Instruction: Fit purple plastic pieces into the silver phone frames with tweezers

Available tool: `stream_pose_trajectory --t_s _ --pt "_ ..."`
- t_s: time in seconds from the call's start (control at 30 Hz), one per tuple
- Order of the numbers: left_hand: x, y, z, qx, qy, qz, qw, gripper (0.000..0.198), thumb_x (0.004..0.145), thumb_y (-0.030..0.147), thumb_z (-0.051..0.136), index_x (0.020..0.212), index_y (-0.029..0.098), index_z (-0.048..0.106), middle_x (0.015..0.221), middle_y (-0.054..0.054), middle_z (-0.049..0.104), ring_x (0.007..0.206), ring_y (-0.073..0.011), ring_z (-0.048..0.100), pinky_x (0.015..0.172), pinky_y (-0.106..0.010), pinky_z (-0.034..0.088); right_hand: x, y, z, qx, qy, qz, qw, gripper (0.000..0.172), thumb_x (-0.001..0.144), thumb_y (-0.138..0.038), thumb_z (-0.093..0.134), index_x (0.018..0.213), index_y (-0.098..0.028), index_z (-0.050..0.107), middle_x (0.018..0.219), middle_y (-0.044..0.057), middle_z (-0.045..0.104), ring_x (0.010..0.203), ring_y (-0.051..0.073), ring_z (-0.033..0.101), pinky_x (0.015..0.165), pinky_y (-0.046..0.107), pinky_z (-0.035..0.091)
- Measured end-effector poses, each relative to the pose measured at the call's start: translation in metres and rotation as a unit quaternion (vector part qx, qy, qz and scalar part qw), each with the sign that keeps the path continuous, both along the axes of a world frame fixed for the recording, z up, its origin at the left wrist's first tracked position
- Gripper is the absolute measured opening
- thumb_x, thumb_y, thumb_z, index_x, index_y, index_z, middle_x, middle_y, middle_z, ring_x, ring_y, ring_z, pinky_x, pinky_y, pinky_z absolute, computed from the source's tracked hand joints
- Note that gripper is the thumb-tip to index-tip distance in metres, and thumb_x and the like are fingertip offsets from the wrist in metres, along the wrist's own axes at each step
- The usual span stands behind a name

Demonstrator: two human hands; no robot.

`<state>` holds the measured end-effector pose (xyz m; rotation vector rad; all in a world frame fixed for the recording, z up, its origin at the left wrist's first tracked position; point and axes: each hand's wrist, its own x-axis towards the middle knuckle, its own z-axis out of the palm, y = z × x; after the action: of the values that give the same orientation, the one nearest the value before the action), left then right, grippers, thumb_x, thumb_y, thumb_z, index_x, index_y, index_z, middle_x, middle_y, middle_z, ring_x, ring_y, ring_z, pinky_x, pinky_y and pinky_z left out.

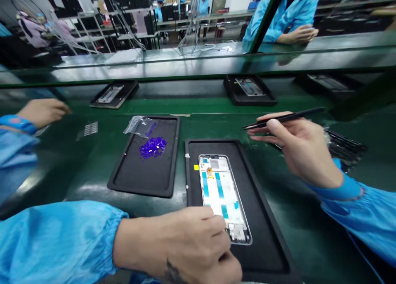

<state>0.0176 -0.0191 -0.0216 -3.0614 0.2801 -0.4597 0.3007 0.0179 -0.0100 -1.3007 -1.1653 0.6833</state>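
Observation:
My right hand (303,147) holds black tweezers (287,117) between thumb and fingers, their tips pointing left above the bench. A phone frame (227,189) with a whitish inner face and blue strips lies in a black tray (260,218) in front of me. My left hand (185,242) is closed over the tray's near left part, beside the frame's lower end and covering some of it. Whatever its curled fingers hold, if anything, is hidden. Left of this tray, another black tray (136,174) carries a pile of small purple pieces (154,147) and a clear plastic bag (140,126).
A co-worker's hand (45,112) reaches in at left, near a small silvery sheet (90,128). Black trays with phone frames stand behind, one left (128,93), one right (266,97). Dark parts (345,147) lie beyond my right wrist. Another person (278,20) sits across the bench.

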Motion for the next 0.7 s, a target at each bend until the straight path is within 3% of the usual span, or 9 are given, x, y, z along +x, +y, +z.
stream_pose_trajectory --t_s 0.13,0.27,0.37,0.43,0.53,0.7 --pt "0.003 -0.001 0.007 0.046 0.036 -0.017 0.998 0.016 0.095 0.017 0.052 0.079 0.016 0.054 0.065 0.000 0.047 0.059 -0.0144 0.044 0.054 -0.032 0.033 0.011 -0.007 0.011 0.023 -0.005 -0.032 0.999 0.033 0.081 -0.046 0.078 0.097 -0.017 0.072 0.088 0.007 0.076 0.087 0.022 0.076 0.073 0.027 0.062" --pt "0.013 0.021 -0.008 0.086 0.018 0.045 0.995 0.014 0.093 0.014 0.052 0.080 0.017 0.053 0.066 -0.001 0.055 0.058 -0.0156 0.051 0.053 -0.033 0.037 0.020 -0.016 0.020 0.045 0.003 -0.053 0.998 0.034 0.080 -0.045 0.079 0.097 -0.016 0.072 0.086 0.007 0.076 0.087 0.023 0.076 0.074 0.030 0.063" --pt "0.029 0.057 -0.016 0.120 0.025 0.103 0.987 0.010 0.095 0.015 0.053 0.085 0.017 0.056 0.071 -0.001 0.063 0.066 -0.0181 0.061 0.055 -0.033 0.043 0.025 -0.023 0.025 0.059 0.014 -0.064 0.996 0.034 0.079 -0.044 0.080 0.097 -0.016 0.072 0.086 0.008 0.076 0.084 0.022 0.076 0.075 0.030 0.063" --pt "0.042 0.085 -0.014 0.132 0.079 0.154 0.976 0.009 0.098 0.017 0.052 0.092 0.017 0.059 0.078 -0.003 0.068 0.076 -0.0200 0.067 0.061 -0.032 0.048 0.029 -0.027 0.026 0.065 0.017 -0.069 0.995 0.034 0.079 -0.044 0.080 0.097 -0.016 0.072 0.086 0.008 0.076 0.084 0.022 0.076 0.076 0.030 0.063" --pt "0.063 0.130 -0.003 0.130 0.159 0.242 0.948 0.016 0.102 0.024 0.048 0.102 0.016 0.062 0.094 -0.009 0.073 0.088 -0.0231 0.071 0.072 -0.035 0.054 0.033 -0.033 0.026 0.061 0.018 -0.075 0.995 0.035 0.078 -0.045 0.080 0.097 -0.016 0.072 0.085 0.008 0.077 0.084 0.022 0.076 0.076 0.030 0.063" --pt "0.078 0.207 0.018 0.135 0.167 0.344 0.914 0.023 0.103 0.030 0.051 0.110 0.013 0.065 0.101 -0.014 0.072 0.093 -0.0232 0.070 0.082 -0.036 0.056 0.036 -0.038 0.023 0.022 0.014 -0.069 0.997 0.041 0.076 -0.051 0.079 0.099 -0.018 0.072 0.090 0.007 0.077 0.085 0.021 0.075 0.078 0.031 0.062"
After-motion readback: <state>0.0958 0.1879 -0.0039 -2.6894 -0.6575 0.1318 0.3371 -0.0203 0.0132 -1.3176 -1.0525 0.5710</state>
